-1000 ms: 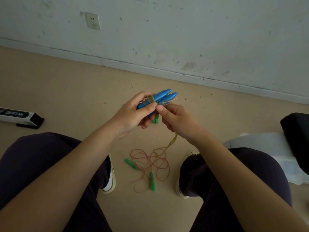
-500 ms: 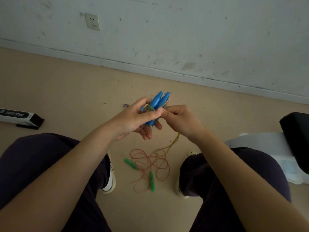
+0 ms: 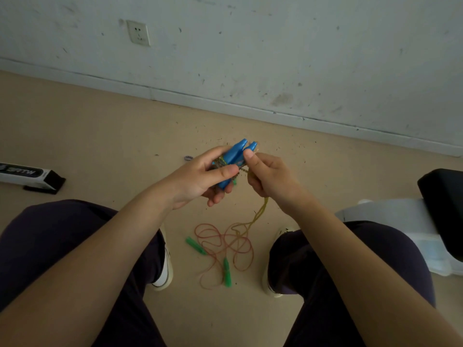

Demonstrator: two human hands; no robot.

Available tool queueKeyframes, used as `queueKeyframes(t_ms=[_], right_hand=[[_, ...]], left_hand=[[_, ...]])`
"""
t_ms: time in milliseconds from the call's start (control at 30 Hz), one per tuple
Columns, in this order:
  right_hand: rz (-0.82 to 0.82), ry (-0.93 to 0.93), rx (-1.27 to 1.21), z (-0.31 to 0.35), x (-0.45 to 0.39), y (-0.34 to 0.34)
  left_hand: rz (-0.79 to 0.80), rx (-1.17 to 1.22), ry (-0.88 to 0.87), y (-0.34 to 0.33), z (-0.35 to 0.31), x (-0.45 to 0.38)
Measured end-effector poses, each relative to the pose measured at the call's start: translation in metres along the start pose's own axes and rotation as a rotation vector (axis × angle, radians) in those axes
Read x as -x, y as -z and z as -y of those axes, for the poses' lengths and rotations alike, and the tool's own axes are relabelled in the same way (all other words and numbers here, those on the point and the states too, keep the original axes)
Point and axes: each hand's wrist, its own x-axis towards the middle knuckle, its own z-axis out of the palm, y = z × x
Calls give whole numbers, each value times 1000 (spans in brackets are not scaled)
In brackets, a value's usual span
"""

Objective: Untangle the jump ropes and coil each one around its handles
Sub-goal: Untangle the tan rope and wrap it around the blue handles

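Head view looked down past two dark-clad knees onto a tan floor [image 3: 100, 136] that ran back to a scuffed wall [image 3: 275, 46] with a socket [image 3: 138, 33]. A white and black box [image 3: 30, 175] lay well off to the person's left, and a black seat on a white base [image 3: 441, 211] stood close on the right, so the open room for swinging rope lay forward and between the knees.

On the floor between the shoes sprawled a red rope [image 3: 223, 242] with two green handles [image 3: 226, 271], loose and not yet coiled. A yellow rope [image 3: 259, 212] rose from that heap, and near its foot it seemed to cross the red loops; whether the two were truly caught I could not tell.

Held above the floor, the left hand [image 3: 198, 177] gripped a pair of blue handles [image 3: 236, 155] side by side, thumb laid across wraps of yellow rope already round them. Their long axis ran from the palm up and away to the right, tips toward the wall. The right hand [image 3: 270, 177] was just beside them, thumb touching the near tip, fingers curled round the yellow rope, which passed through the fist and hung down.

By my judgement the coming turn hinged on this: the free rope lay below and to the right of the handles, across their axis, so the right hand was placed to carry it round while the left held firm. The trailing end could drag the red rope along.
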Motion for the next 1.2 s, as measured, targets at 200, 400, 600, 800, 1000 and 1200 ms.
queueKeyframes(t_ms=[200, 400, 600, 800, 1000, 1200], right_hand=[[-14, -12, -36, 2, 1, -3], [51, -35, -35, -1, 2, -3], [117, -39, -29, -6, -2, -4], [63, 4, 104, -7, -6, -6], [73, 45, 231, -5, -6, -9], [54, 51, 196, -12, -8, -6]], left_hand=[[-40, 75, -1, -3, 5, -2], [-55, 38, -18, -2, 5, -2], [-165, 37, -86, -3, 6, -5], [-337, 223, -142, -5, 5, -10], [-388, 173, -129, -2, 11, -13], [-316, 280, -159, -3, 6, -10]])
